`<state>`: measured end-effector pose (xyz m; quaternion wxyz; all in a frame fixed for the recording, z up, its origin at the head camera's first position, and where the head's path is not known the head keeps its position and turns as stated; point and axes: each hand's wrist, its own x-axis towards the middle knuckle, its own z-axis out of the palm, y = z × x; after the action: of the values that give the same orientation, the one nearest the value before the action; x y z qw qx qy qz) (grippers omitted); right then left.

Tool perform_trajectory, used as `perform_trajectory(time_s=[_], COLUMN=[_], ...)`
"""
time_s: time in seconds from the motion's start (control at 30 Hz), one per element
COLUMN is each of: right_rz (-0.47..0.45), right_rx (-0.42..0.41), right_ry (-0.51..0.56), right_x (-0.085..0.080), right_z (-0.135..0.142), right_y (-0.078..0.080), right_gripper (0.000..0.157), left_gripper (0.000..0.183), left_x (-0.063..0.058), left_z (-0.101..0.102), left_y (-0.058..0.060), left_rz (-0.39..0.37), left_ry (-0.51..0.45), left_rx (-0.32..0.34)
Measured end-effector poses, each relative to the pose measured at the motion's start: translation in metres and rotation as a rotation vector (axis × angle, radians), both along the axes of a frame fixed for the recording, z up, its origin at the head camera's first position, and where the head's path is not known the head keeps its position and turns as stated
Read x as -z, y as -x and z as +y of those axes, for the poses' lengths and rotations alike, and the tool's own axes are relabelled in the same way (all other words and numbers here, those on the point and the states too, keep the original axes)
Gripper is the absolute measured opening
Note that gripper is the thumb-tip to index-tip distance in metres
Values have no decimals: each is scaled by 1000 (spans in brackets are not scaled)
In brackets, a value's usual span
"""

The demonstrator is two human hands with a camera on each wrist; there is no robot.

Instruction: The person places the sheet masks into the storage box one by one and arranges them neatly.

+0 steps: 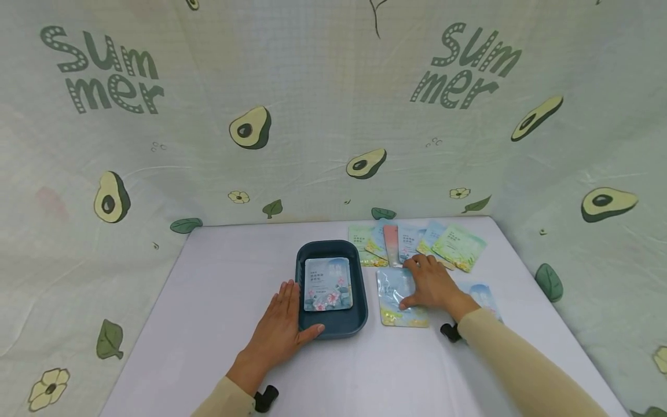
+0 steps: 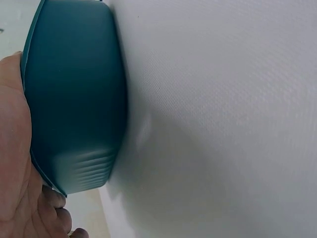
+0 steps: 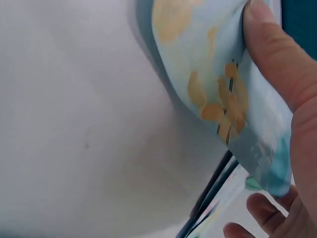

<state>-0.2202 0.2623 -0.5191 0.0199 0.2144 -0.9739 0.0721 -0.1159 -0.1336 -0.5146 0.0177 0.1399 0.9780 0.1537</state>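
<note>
A dark blue tray (image 1: 359, 324) stands mid-table with a pale blue, pink-flowered face mask packet (image 1: 328, 284) lying flat inside. My left hand (image 1: 278, 327) rests along the tray's left rim, fingers straight and thumb across the near corner. In the left wrist view the palm touches the tray wall (image 2: 74, 84). To the right of the tray, my right hand (image 1: 432, 284) holds a blue-and-yellow face mask packet (image 1: 393, 295) by thumb and fingers. Close up, that packet (image 3: 198, 84) bends under the thumb; its far edge is partly hidden by the hand.
Several green and blue packets (image 1: 460, 246) lie spread at the back right, with a pink-and-clear tube-like item (image 1: 391, 243) among them. Another blue packet (image 1: 482, 296) is partly covered by the right forearm. A printed cloth (image 1: 312, 87) hangs behind the white table (image 1: 224, 260).
</note>
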Motion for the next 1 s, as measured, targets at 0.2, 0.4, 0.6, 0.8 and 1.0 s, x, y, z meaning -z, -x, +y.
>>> perform_trajectory(time_s=[0.2,0.4,0.6,0.8,1.0], right_rz=[138,243,174,30,-3], right_rx=[5,30,99,137,155], right_ry=[-20,6,100,188,299], right_x=[-5,-4,-2,-3,-4], right_z=[-8,-13,-17,-19,-18], right_y=[-14,-27,-37,-40,-38], right_gripper=[101,91,82,86,86], left_gripper=[116,116,116,116,115], left_x=[0,-1,0,0,0], left_z=[0,0,0,0,0], left_y=[0,0,0,0,0], left_rz=[-1,-6,-2,-1,-10], left_ry=[-11,-8,-6,-8,-13], left_rx=[-6,-8,-6,-3,-4])
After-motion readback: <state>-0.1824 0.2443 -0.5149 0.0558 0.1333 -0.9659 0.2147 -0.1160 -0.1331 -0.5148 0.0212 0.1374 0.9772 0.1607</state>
